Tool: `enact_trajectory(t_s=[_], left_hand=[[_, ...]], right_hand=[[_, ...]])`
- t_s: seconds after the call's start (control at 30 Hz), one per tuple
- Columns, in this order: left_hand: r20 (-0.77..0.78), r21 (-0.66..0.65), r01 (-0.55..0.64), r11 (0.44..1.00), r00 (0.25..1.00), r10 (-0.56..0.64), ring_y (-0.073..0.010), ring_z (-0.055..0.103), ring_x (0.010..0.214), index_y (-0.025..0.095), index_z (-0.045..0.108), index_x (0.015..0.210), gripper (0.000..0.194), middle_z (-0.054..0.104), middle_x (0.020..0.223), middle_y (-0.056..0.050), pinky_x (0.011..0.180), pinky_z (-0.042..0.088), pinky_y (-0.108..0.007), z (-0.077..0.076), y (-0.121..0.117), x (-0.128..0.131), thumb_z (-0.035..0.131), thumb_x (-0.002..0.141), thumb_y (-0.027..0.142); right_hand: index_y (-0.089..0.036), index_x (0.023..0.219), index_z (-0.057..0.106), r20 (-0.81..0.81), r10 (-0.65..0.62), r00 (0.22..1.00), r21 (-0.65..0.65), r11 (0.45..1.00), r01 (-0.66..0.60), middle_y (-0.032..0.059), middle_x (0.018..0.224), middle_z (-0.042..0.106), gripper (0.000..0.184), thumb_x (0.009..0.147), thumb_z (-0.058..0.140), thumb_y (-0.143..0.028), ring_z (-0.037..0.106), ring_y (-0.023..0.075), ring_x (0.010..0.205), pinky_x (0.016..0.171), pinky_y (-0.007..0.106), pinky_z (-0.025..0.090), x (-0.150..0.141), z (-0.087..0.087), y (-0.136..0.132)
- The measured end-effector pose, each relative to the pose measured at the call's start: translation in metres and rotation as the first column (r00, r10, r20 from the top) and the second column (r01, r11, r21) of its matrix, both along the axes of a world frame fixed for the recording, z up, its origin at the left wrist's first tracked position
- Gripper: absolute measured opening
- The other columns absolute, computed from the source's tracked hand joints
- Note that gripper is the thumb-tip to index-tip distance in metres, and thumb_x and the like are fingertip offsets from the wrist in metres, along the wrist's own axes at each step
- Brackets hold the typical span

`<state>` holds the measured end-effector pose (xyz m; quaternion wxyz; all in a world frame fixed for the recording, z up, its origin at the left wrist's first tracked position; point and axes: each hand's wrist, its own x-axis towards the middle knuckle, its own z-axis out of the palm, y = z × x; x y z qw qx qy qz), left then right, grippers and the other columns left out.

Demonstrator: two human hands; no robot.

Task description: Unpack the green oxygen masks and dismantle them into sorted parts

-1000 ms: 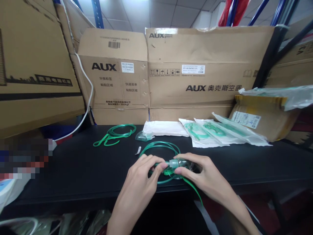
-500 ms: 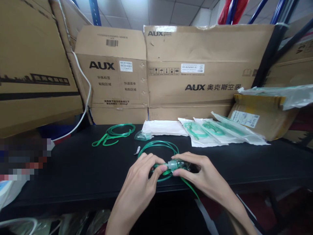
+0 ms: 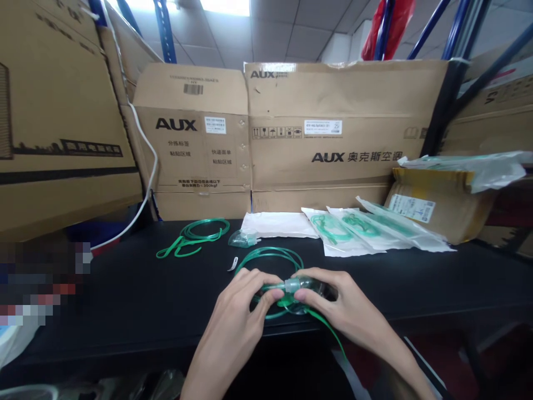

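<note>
My left hand point(image 3: 244, 308) is closed on the end of a green plastic tube point(image 3: 272, 287), whose coil point(image 3: 270, 251) lies on the black table behind my hands. Thumb and fingers of my right hand point(image 3: 339, 297) pinch a green-tinted clear oxygen mask point(image 3: 312, 286) near its pale connector point(image 3: 292, 285). Tube end and connector meet between the two hands; how far one sits inside the other cannot be made out. A green elastic strap point(image 3: 328, 328) hangs from the mask over the table's front edge. My right fingers partly cover the mask.
Farther back lie another green tube coil with strap point(image 3: 204, 226), a second clear mask point(image 3: 242, 239), a small white strip point(image 3: 234, 264) and a white packet point(image 3: 278, 224). Several packaged sets point(image 3: 358, 225) lie right, beside a cardboard box point(image 3: 441, 203). Large cartons point(image 3: 333, 100) stand behind.
The view has tilted up slightly, so the scene sits lower. Both hands keep hold of the tube and the mask, which has turned a little; its rim shows more below the connector.
</note>
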<state>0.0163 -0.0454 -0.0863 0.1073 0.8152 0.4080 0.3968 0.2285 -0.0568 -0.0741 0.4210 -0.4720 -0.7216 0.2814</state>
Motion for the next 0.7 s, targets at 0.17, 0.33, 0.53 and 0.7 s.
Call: enact_trajectory(t_s=[0.17,0.33,0.53,0.7], left_hand=[[0.061,0.071,-0.018,0.997,0.998,0.013,-0.0202,0.064,0.095,0.030,0.066,0.103,0.011,0.071,0.101,0.003,0.085,0.048,-0.032,-0.004,0.004,0.000,0.056,0.102,0.027],[0.096,0.176,-0.038,0.984,0.995,0.021,-0.0191,0.063,0.090,0.026,0.063,0.095,0.011,0.068,0.092,0.003,0.084,0.046,-0.032,-0.008,0.004,0.004,0.055,0.102,0.022],[0.090,0.218,-0.059,0.974,0.995,0.041,-0.0191,0.061,0.087,0.023,0.061,0.095,0.012,0.067,0.091,0.001,0.083,0.044,-0.033,-0.008,0.001,0.009,0.053,0.102,0.018],[0.080,0.225,-0.050,0.973,0.996,0.033,-0.0189,0.059,0.086,0.023,0.061,0.095,0.013,0.066,0.090,0.001,0.081,0.043,-0.034,-0.008,0.001,0.010,0.052,0.102,0.016]], right_hand=[[-0.024,0.102,0.078,0.015,0.008,1.000,-0.013,1.000,-0.008,-0.0003,0.096,0.078,0.027,0.092,0.067,-0.046,0.067,0.0196,0.086,0.078,0.028,0.048,0.002,-0.001,-0.001],[-0.022,0.101,0.077,0.016,-0.007,1.000,-0.021,1.000,0.008,-0.0007,0.089,0.076,0.029,0.091,0.067,-0.047,0.065,0.0178,0.080,0.073,0.026,0.047,0.000,-0.002,-0.001],[-0.022,0.103,0.077,0.015,-0.002,1.000,-0.022,1.000,0.002,-0.0009,0.089,0.075,0.030,0.090,0.069,-0.048,0.064,0.0174,0.080,0.071,0.026,0.046,0.001,-0.002,0.003],[-0.023,0.103,0.078,0.002,-0.001,1.000,-0.018,1.000,0.001,-0.0013,0.090,0.076,0.027,0.090,0.070,-0.045,0.064,0.0175,0.082,0.073,0.025,0.046,-0.001,-0.002,0.003]])
